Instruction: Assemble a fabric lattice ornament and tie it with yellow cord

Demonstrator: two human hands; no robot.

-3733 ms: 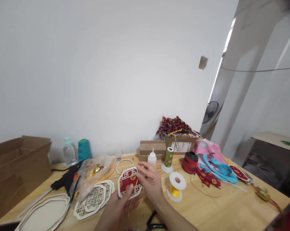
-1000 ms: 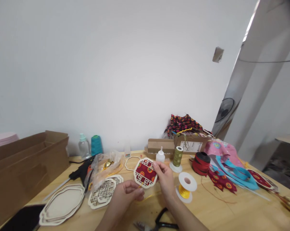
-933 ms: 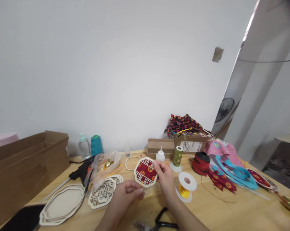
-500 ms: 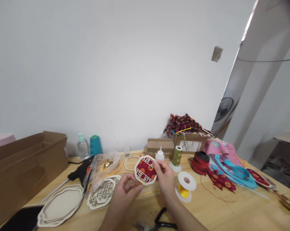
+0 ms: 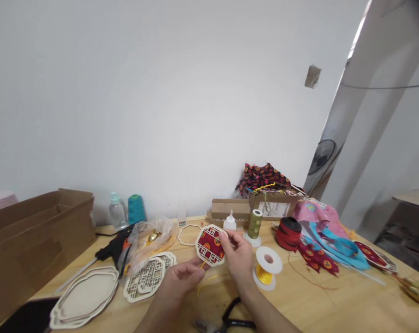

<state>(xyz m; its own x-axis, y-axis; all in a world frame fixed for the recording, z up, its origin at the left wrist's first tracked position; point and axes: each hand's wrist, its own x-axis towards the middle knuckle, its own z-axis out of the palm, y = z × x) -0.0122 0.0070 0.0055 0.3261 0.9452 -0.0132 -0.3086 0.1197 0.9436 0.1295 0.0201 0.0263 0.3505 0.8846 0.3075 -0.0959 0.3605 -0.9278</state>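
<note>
A scalloped wooden lattice ornament (image 5: 210, 246) backed with red patterned fabric is held up over the table. My right hand (image 5: 238, 257) pinches its right edge, thumb in front. From the ornament's lower edge a yellow cord (image 5: 203, 265) runs down to my left hand (image 5: 184, 281), whose thumb and fingers are closed on it. The cord's loose end hangs below those fingers. Left of my left hand lie bare wooden lattice pieces (image 5: 145, 281). A spool of yellow cord (image 5: 267, 267) stands just right of my right hand.
Stacked wooden blanks (image 5: 86, 296), a glue gun (image 5: 111, 245) and a plastic bag (image 5: 153, 233) lie left. Pliers (image 5: 230, 319) rest in front. Behind are a white glue bottle (image 5: 230, 222) and green thread (image 5: 254, 225). Red cord (image 5: 288, 233) and blue ribbon (image 5: 337, 245) are right.
My left fingers have closed together at the yellow cord, whose end now hangs beneath them. The ornament has tilted slightly in my right hand. The view has shifted a little.
</note>
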